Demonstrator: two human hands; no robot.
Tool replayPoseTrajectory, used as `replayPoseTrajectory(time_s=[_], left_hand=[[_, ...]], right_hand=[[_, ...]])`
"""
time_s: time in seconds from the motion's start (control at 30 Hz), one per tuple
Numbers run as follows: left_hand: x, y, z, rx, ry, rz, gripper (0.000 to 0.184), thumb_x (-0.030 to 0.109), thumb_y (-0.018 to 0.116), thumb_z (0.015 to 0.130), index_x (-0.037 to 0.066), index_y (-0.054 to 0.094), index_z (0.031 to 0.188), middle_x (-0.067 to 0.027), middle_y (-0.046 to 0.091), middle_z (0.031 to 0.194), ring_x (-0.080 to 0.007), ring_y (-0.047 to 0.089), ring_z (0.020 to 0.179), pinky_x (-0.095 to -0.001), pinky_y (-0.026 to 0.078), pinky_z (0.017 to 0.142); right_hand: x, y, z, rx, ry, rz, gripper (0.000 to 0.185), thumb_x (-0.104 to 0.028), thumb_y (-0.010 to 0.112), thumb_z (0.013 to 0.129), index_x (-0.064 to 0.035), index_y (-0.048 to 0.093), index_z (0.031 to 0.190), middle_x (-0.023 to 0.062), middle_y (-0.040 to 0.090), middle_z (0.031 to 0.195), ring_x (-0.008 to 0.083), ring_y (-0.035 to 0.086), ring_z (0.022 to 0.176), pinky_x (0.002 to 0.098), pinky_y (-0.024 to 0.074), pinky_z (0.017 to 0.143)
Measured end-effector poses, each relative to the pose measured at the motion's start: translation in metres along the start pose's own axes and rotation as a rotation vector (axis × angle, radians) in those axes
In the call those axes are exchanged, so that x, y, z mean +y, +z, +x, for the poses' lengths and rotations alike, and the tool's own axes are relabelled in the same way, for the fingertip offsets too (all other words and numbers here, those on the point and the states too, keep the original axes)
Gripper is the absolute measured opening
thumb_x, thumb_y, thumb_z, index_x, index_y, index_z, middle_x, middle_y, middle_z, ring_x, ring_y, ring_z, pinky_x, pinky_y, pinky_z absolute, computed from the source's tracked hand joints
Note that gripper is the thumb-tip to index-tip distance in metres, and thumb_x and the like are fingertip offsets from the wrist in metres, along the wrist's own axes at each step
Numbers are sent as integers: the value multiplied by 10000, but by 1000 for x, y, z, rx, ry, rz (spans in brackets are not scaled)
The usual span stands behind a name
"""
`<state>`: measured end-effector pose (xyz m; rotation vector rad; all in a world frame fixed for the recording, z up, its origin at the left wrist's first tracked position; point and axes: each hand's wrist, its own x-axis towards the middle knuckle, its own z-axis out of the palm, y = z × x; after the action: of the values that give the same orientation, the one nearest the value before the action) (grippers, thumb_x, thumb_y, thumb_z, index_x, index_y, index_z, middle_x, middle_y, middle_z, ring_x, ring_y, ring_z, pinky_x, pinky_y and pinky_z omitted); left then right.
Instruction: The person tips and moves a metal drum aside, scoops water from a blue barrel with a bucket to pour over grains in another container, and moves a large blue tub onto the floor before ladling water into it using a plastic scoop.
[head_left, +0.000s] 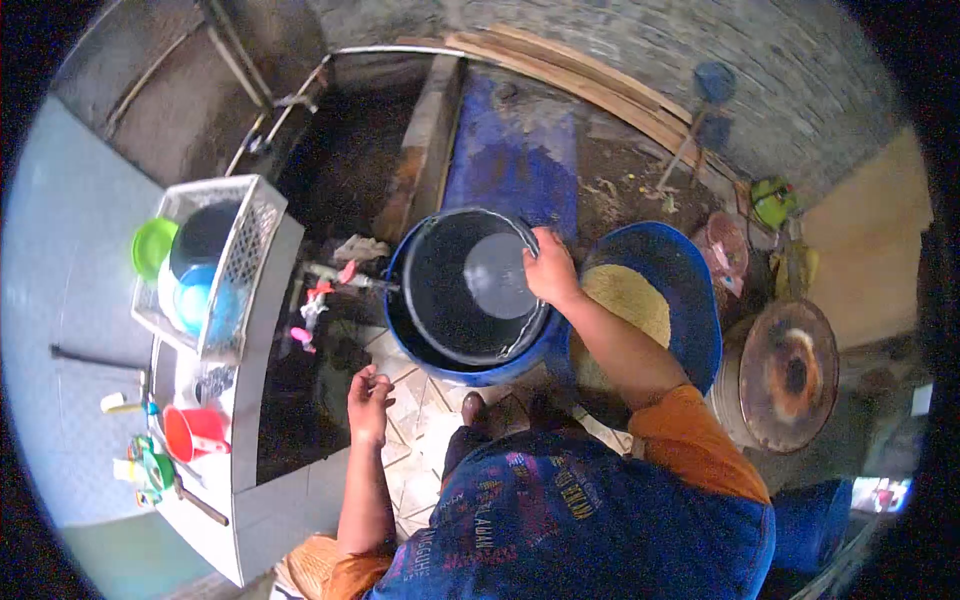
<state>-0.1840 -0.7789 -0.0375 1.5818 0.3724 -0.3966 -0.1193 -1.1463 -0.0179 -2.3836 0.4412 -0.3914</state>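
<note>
A black bucket (435, 300) with water in it sits inside the rim of a larger blue tub (405, 345). My right hand (550, 268) is closed round the bucket's handle at its right side. Left of the tub, my left hand (370, 400) hangs over the tiled floor, fingers loosely curled; whether they hold anything is too small to tell. Pipe taps with red handles (318, 290) stand at the tub's left edge. Close to my right forearm is a blue basin (695, 300) holding yellowish grain-like material (635, 300).
On the left, a white counter (215, 500) carries a crate (255, 225) of bowls and a red dipper (195, 433). A rusty-lidded drum (790, 375) stands at right. Wooden planks (580, 75) lie along the back wall. A pink basket (722, 245) is behind the basin.
</note>
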Motion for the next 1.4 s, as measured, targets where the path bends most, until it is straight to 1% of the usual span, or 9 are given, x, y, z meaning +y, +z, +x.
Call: replayPoseTrajectory(time_s=[0.2,0.43,0.6,0.87,1.0,1.1,1.23,1.3,1.4], left_hand=[[-19,-42,-8,24,-11,9,285,188,578,859,101,501,1119,-1,563,915,-130,572,813,-267,461,667],[-23,-64,-12,-51,-63,27,293,101,587,839,40,510,1115,-16,553,914,-87,504,803,-214,413,707],[-40,-89,-11,-87,-40,115,287,139,577,854,58,504,1120,-21,561,950,-120,544,812,-255,450,684],[-38,-104,-10,-62,-146,129,293,133,576,857,64,498,1130,-28,549,990,-121,536,842,-257,453,712],[-36,-108,-12,-63,-143,132,301,126,574,857,67,492,1141,-34,545,988,-126,531,842,-259,450,712],[-45,-111,-6,-64,-123,95,297,120,566,860,64,491,1141,-39,543,981,-128,528,838,-261,448,713],[-42,-112,-10,-42,-145,65,360,136,609,843,21,490,1162,-59,565,982,-114,524,870,-252,436,778],[-37,-111,-13,-34,-179,91,340,133,605,843,23,501,1148,-53,562,971,-114,518,868,-250,432,771],[-45,-110,-18,-39,-125,81,319,129,603,842,26,514,1130,-46,560,962,-114,514,866,-249,428,771]], right_hand=[[-12,55,-3,-159,-41,-190,346,-53,565,750,19,422,1057,246,473,1023,428,525,927,470,460,773],[11,138,-14,-226,-9,-444,194,-97,434,834,-16,436,1010,186,459,1005,363,528,934,432,507,735],[26,172,-23,-118,-141,-673,351,-125,465,808,-54,455,1152,90,469,947,249,526,920,345,543,591],[15,197,-45,-190,-318,-793,520,-138,495,774,-108,404,1285,46,474,920,228,509,902,299,535,529],[4,215,-71,-275,-260,-749,561,-124,480,792,-120,338,1335,60,479,963,250,503,917,343,547,620],[-8,222,-68,-471,-4,-655,657,-62,458,793,-104,194,1393,116,423,1114,314,467,1035,391,509,791],[-3,230,-72,-415,89,-637,692,-62,471,793,-112,161,1409,121,400,1216,330,451,1075,435,484,826],[5,229,-75,-292,47,-729,767,-132,539,754,-153,159,1420,112,322,1324,334,450,1074,523,472,754],[-9,207,-78,-379,44,-785,685,-142,468,829,-83,119,1416,150,358,1353,369,452,1117,468,434,882]])
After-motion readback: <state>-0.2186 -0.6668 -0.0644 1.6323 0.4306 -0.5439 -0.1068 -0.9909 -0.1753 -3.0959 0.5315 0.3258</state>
